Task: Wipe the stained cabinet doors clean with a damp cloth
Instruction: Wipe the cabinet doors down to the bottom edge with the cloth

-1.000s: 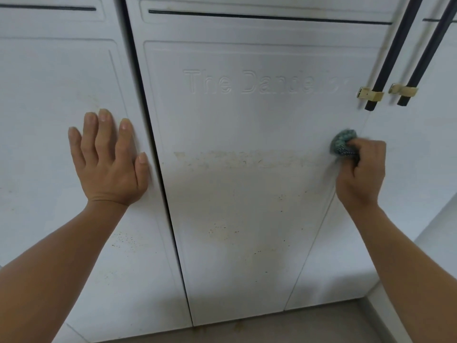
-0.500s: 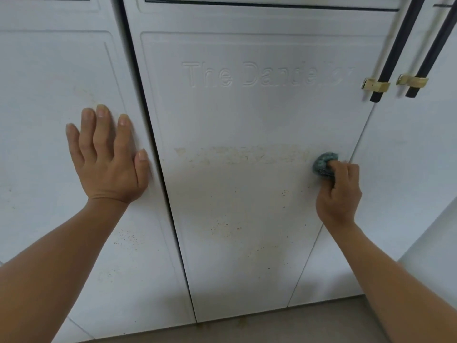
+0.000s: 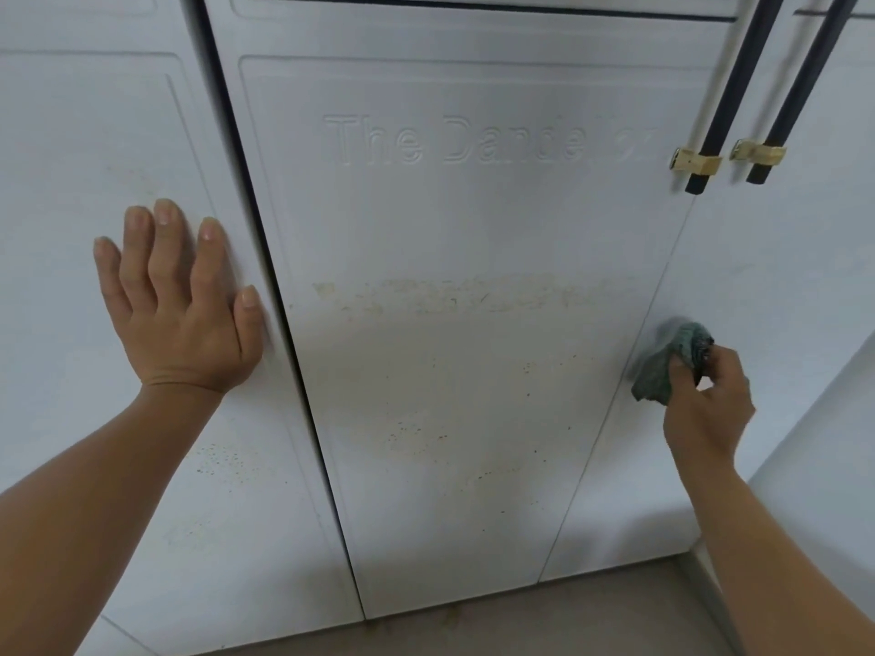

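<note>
My left hand (image 3: 182, 319) lies flat on the left cabinet door (image 3: 71, 182), fingers straight and slightly spread, thumb near the dark gap beside the middle cabinet door (image 3: 473, 220). My right hand (image 3: 705, 404) grips a bunched green cloth (image 3: 663, 366), fingers curled round it, at the seam where the middle door meets the right cabinet door (image 3: 786, 286); the cloth is blurred, so I cannot tell how firmly it touches. A yellowish stain band (image 3: 450, 295) runs across the middle door just above the cloth's level, with brown specks (image 3: 426, 433) scattered below it. More specks (image 3: 222, 459) dot the left door near my forearm. Raised lettering (image 3: 473, 139) sits above the band. 2 black bar handles (image 3: 729, 87) with brass brackets (image 3: 696, 161) hang at the upper right. The floor (image 3: 521, 622) shows under the doors.
</note>
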